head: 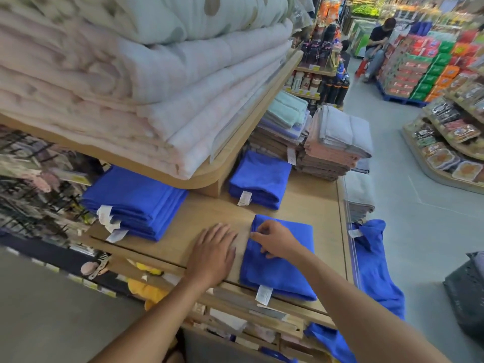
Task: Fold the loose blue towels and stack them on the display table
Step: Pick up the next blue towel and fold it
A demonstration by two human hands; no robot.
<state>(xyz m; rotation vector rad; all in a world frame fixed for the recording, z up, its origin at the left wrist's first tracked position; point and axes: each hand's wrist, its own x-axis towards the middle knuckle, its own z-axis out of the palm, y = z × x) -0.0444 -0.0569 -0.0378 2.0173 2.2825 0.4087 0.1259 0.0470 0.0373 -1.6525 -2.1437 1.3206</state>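
Head view: three lots of folded blue towels lie on the desk [309, 203]: a left stack [136, 203], a back pile [259, 179] and a single front towel [282, 273] at the near edge. Of the two hands, the right hand [275, 239] pinches the front towel's left fold, and the left hand [212, 255] lies flat and released on bare desk beside it. One loose towel [374, 263] hangs off the desk's right side.

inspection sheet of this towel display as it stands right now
surface: wooden display table, bare wood in the middle
job's things: folded blue towel at front edge; left blue stack and back blue stack behind it; loose blue towel hanging off the right side
clutter: white tags on the towels
grippers: left hand flat on the table; right hand pinches the folded blue towel near its far left corner
cables: nothing seen
surroundings: quilts on the shelf above; seated person down the aisle
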